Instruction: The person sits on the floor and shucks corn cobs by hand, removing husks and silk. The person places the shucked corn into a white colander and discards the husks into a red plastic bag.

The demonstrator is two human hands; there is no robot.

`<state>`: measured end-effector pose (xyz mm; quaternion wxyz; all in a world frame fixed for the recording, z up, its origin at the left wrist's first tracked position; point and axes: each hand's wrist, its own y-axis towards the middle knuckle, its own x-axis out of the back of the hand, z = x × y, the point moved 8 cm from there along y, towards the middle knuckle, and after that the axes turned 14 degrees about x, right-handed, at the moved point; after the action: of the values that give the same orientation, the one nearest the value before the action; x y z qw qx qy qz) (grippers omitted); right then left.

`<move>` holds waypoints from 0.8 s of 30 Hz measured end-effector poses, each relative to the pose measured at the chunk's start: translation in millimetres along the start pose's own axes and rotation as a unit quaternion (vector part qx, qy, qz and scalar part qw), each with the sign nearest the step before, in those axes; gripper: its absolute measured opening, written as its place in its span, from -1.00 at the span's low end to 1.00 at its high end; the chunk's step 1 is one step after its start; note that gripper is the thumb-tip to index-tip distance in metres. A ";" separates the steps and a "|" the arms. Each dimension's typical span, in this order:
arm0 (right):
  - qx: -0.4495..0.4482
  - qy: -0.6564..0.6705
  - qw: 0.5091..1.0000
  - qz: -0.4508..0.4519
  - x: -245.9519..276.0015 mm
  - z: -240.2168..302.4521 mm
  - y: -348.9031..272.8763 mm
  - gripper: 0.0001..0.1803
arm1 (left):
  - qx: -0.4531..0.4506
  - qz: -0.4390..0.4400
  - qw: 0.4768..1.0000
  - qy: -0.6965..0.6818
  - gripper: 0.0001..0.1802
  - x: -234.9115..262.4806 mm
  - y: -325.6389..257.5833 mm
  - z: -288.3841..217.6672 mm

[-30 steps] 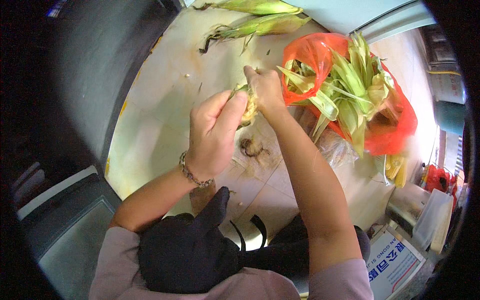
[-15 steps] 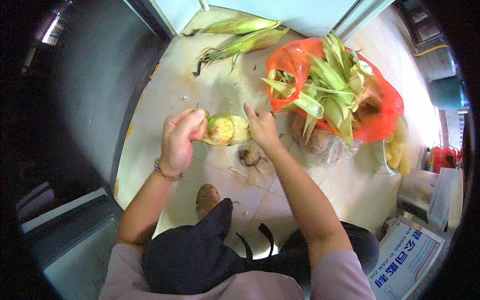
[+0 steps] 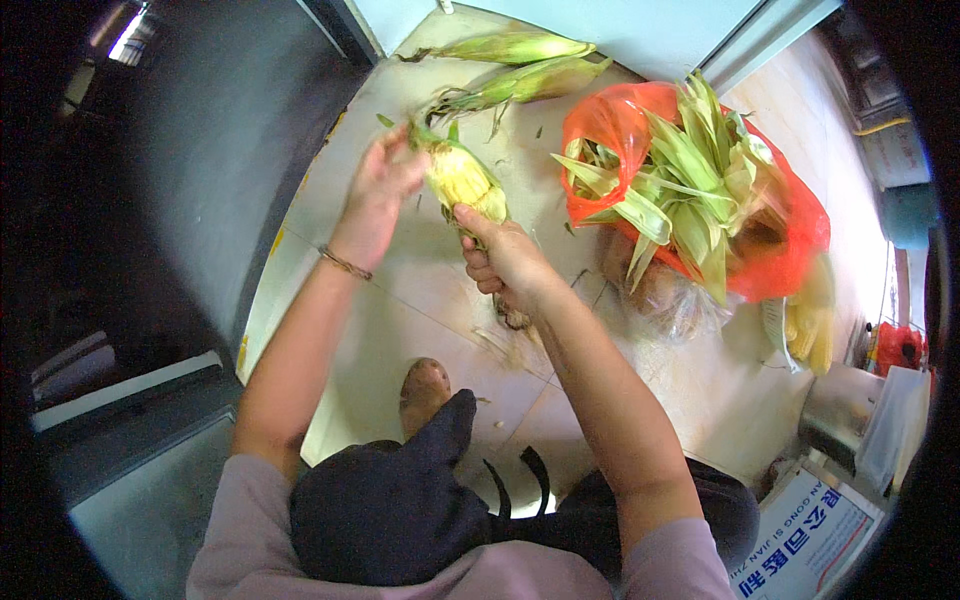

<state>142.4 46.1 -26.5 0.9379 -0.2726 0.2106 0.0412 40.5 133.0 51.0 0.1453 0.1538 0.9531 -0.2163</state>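
The right hand [image 3: 510,258] is closed around the lower end of a partly husked ear of corn [image 3: 462,178], thumb along its near side. The left hand [image 3: 378,185], at the ear's upper end, has half-curled, blurred fingers; whether they grip any husk cannot be told. Beyond both hands lie two unhusked ears [image 3: 535,82]. To the right of the right hand, a red plastic bag [image 3: 805,240] holds pale green husks [image 3: 690,150]; past it are yellow cobs [image 3: 812,325].

Corn ear [image 3: 463,182] in right grip [image 3: 502,255], two unheld ears [image 3: 530,82] on floor [image 3: 720,400] ahead, husks [image 3: 690,165] in bag [image 3: 805,235] at right
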 end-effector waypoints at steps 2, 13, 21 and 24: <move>0.023 -0.079 0.996 -0.026 -2.2 -9.6 15.7 -0.47 | 0.046 -0.032 0.997 0.044 -0.55 8.1 -6.1 28.6; 0.113 -0.240 0.963 -0.051 -44.5 -55.8 9.7 -0.54 | 0.295 -0.248 0.916 -0.109 -0.86 83.6 27.0 131.6; 0.076 -0.317 0.945 -0.030 -58.8 -71.1 -40.2 -0.55 | 0.356 -0.213 0.897 -0.155 -0.87 102.0 21.9 151.5; 0.080 -0.306 0.947 -0.055 -55.4 -74.0 -64.2 -0.56 | 0.364 -0.159 0.901 -0.172 -0.88 78.4 23.0 148.7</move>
<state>76.9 -45.4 -28.1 0.9766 -0.1825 -0.0997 0.0541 8.7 102.9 -112.8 0.2049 0.0028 0.7797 -0.5917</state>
